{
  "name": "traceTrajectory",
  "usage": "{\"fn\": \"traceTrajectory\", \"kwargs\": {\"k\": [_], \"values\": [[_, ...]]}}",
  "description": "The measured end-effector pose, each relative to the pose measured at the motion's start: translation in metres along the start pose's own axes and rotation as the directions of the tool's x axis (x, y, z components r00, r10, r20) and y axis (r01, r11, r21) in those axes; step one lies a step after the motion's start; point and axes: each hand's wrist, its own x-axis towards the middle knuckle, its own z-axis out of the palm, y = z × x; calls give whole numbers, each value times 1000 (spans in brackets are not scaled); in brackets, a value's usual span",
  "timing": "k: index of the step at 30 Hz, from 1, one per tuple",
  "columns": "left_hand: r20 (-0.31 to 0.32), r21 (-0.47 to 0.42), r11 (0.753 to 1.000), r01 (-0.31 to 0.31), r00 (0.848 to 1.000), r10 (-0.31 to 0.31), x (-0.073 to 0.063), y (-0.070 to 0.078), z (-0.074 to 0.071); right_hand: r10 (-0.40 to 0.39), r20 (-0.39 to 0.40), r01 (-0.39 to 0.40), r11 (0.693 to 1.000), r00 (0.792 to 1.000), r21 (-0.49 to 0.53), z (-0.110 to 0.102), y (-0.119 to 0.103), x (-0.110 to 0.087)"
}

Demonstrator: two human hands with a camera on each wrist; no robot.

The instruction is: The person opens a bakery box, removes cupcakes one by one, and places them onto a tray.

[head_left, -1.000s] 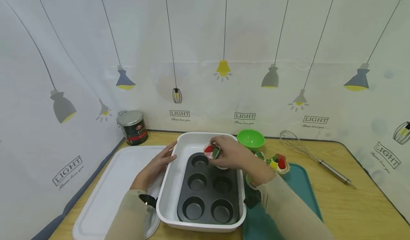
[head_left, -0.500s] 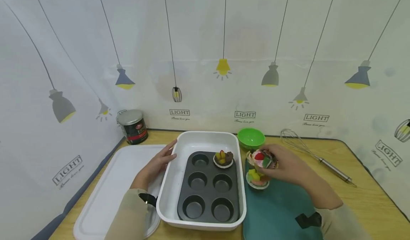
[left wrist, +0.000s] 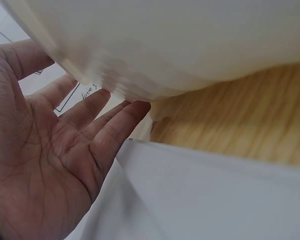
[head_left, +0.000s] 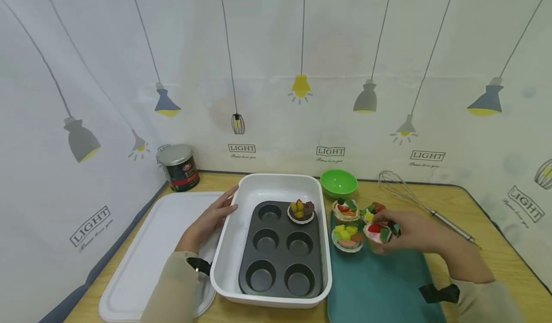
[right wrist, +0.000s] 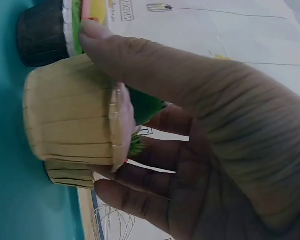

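My right hand (head_left: 416, 232) grips a cupcake (head_left: 378, 234) with pink topping and a red berry, over the teal tray (head_left: 379, 284). In the right wrist view its tan wrapper (right wrist: 72, 110) sits between thumb and fingers, at or just above the tray; contact is unclear. Several other topped cupcakes (head_left: 347, 239) stand close by. My left hand (head_left: 209, 222) rests its fairly straight fingers against the left wall of a white baking dish (head_left: 220, 265); the left wrist view shows the fingertips (left wrist: 140, 107) touching its outside. Inside lies a dark muffin tin (head_left: 280, 251), with a chocolate-and-yellow cupcake (head_left: 300, 212) in its back right cup.
A white lid-like tray (head_left: 146, 256) lies left of the dish. Behind stand a black canister (head_left: 178, 169) and a green bowl (head_left: 338, 184). A whisk (head_left: 431, 213) lies at the back right, near the printed cloth wall.
My right hand has carried the pink cupcake from above the muffin tin rightward to the teal tray, beside the other cupcakes. The left hand stays at the dish.
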Motion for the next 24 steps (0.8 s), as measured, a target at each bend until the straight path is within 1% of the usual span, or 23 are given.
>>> {"fn": "traceTrajectory", "kwargs": {"k": [2,7,12,14,16,20,24], "values": [[-1,0,1000,1,1000,-1,-1,1,0,19,65,-20,1000,998,12,3,1,1],[1,9,1000,0,1000,0,-1,2,0,15,117,-22,998,993,55,6,4,1],[-5,7,1000,-1,1000,1,-1,1,0,9,191,-35,990,981,137,7,0,0],[-5,4,1000,0,1000,0,-1,0,0,10,204,-43,987,979,154,8,-2,0],[-4,6,1000,3,1000,-3,0,0,-1,9,193,-34,991,981,126,8,-4,-1],[-3,7,1000,4,1000,-4,1,-1,-1,32,189,-53,993,981,102,8,-4,-3],[-2,10,1000,3,1000,-3,1,0,-1,70,218,-100,986,974,131,7,-1,-6]]}}
